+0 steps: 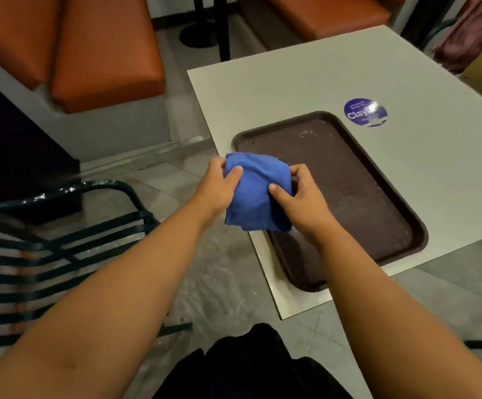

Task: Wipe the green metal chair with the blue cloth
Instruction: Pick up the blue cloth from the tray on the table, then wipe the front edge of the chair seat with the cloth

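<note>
Right now both hands, left (218, 184) and right (298, 191), are gripping the bunched cloth (255, 194) over the table's (291, 82) near-left corner. Off left and nearer, the chair (61, 243) is waiting, slats running left-right, closest to the left hand.

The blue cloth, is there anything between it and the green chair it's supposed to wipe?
Nothing visible. Both the left hand and the right hand grip the blue cloth above the near left corner of the brown tray. The green metal chair stands lower left, with only bare floor between.
</note>
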### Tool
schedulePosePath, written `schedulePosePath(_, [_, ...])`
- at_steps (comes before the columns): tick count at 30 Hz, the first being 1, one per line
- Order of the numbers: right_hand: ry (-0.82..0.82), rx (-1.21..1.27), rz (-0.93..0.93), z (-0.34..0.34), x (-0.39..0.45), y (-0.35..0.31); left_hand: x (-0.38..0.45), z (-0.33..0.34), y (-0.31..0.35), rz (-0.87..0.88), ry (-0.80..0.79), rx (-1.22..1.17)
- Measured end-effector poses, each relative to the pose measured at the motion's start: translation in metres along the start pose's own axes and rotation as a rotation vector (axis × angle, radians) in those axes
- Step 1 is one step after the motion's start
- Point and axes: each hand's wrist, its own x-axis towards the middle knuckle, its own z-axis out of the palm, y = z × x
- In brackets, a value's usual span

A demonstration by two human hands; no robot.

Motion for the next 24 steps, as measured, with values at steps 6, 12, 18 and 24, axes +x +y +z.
schedulePosePath(6, [-0.096,0.075,0.022,0.071,0.015,-0.023,-0.024,-0.083,0.001,0.011,0.149,0.035])
schedulePosePath(12, [-0.406,0.229,0.127,0.151,0.007,-0.044,-0.053,-0.132,-0.005,0.097,0.26,0.505])
schedulePosePath(18, [-0.796,0.979,0.672,0.22,-0.006,-0.044,-0.082,-0.149,-0.018,-0.122,0.237,0.473])
schedulePosePath(24, [-0.962,1.049,0.764,0.259,-0.025,-0.032,-0.099,-0.19,-0.056,-0.313,0.324,0.244])
